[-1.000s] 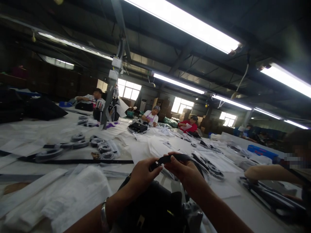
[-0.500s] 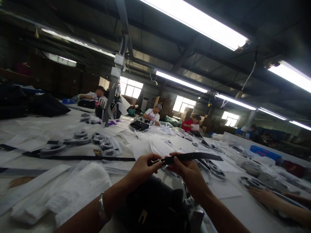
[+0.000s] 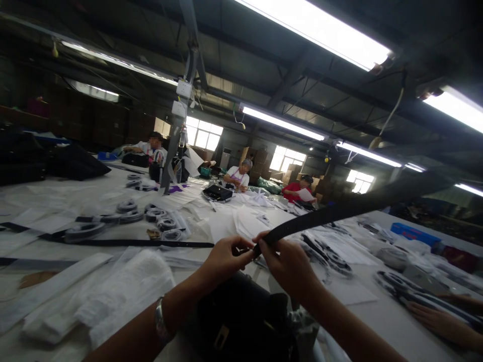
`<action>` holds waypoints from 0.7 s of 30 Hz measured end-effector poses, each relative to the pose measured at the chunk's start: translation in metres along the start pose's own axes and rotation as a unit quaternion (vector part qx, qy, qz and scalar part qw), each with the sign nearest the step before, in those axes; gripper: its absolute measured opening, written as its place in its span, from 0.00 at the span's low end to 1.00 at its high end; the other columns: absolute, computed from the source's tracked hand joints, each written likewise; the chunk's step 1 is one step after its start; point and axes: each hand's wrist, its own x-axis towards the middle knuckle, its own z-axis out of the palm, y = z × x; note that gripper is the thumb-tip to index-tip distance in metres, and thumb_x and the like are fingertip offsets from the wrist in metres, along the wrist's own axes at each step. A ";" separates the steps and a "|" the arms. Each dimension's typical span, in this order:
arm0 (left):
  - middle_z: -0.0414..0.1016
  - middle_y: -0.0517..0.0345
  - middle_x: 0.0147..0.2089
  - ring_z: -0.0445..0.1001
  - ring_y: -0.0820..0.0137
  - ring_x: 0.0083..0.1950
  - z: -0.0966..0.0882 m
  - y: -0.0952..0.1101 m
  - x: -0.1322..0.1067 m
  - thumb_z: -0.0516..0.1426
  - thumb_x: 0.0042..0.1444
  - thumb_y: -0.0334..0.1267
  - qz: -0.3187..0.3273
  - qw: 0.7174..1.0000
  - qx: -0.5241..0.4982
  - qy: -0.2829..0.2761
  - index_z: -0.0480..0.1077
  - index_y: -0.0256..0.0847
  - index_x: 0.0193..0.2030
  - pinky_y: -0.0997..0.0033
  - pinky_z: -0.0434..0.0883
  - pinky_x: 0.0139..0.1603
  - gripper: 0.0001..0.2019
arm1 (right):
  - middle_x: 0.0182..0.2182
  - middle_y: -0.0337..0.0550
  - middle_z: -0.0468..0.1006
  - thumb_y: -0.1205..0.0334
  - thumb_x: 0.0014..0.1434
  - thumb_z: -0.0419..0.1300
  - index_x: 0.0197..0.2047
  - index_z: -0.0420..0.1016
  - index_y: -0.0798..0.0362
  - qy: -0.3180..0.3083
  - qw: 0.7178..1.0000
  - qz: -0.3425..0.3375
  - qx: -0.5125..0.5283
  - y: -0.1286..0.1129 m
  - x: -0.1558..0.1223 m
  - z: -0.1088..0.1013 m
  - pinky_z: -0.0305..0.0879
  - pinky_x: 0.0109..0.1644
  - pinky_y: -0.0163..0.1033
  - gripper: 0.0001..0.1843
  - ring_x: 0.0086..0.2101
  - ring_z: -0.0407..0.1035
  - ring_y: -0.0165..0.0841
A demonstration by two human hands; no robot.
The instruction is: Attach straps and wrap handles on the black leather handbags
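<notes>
A black strap (image 3: 324, 216) runs from my fingertips up to the right, its far part blurred. My left hand (image 3: 224, 261) is closed in a pinch at the strap's near end, where any fitting is too small to make out. Just beside it, my right hand (image 3: 290, 266) grips the strap between thumb and fingers. Below both hands sits a black handbag (image 3: 245, 314) with a gold-coloured clasp plate (image 3: 221, 337) on its front.
Coiled straps (image 3: 165, 222) and a long dark strap (image 3: 143, 243) lie on the white table to the left. White wrapping (image 3: 124, 296) is heaped nearer me. At right, a co-worker's hand (image 3: 433, 317) rests by more coils (image 3: 396, 284). A post (image 3: 171, 156) rises beyond.
The strap's free end has swung up and farther right, and more of its length shows. My hands stay close together. The co-worker's hand at right has shifted slightly right and down.
</notes>
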 end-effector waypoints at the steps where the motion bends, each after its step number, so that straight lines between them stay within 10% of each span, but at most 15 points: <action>1: 0.79 0.54 0.35 0.74 0.69 0.29 -0.003 0.001 -0.001 0.62 0.53 0.47 0.002 1.000 -0.012 -0.008 0.76 0.36 0.43 0.72 0.69 0.31 0.17 | 0.31 0.42 0.83 0.59 0.59 0.58 0.37 0.81 0.45 0.011 1.000 0.005 -0.008 -0.002 0.009 -0.007 0.66 0.44 0.46 0.10 0.37 0.76 0.44; 5: 0.80 0.54 0.40 0.76 0.66 0.38 -0.019 0.003 -0.006 0.67 0.48 0.43 0.024 1.000 0.012 -0.016 0.77 0.40 0.47 0.70 0.71 0.39 0.19 | 0.31 0.40 0.81 0.58 0.57 0.61 0.34 0.80 0.50 -0.024 0.976 0.087 0.200 -0.005 0.049 -0.043 0.61 0.26 0.34 0.08 0.25 0.68 0.30; 10: 0.78 0.51 0.47 0.76 0.62 0.48 -0.030 0.000 -0.010 0.66 0.51 0.40 0.082 0.996 -0.009 -0.020 0.78 0.41 0.48 0.68 0.69 0.51 0.17 | 0.34 0.37 0.79 0.57 0.50 0.71 0.43 0.78 0.51 -0.146 0.832 0.136 0.518 -0.003 0.072 -0.074 0.70 0.31 0.28 0.17 0.29 0.72 0.25; 13: 0.77 0.51 0.47 0.76 0.62 0.48 -0.033 -0.002 -0.010 0.65 0.52 0.40 0.087 0.996 -0.004 -0.015 0.78 0.41 0.50 0.68 0.69 0.51 0.18 | 0.36 0.37 0.79 0.60 0.47 0.74 0.40 0.79 0.50 -0.104 0.828 0.103 0.541 -0.004 0.074 -0.078 0.75 0.39 0.31 0.16 0.34 0.75 0.28; 21: 0.77 0.52 0.49 0.75 0.63 0.50 -0.033 -0.005 -0.011 0.65 0.53 0.38 0.035 0.995 -0.082 -0.038 0.73 0.43 0.56 0.66 0.67 0.54 0.22 | 0.28 0.32 0.76 0.54 0.61 0.63 0.38 0.80 0.49 0.048 0.813 0.059 0.577 -0.011 0.075 -0.087 0.62 0.19 0.21 0.09 0.17 0.60 0.17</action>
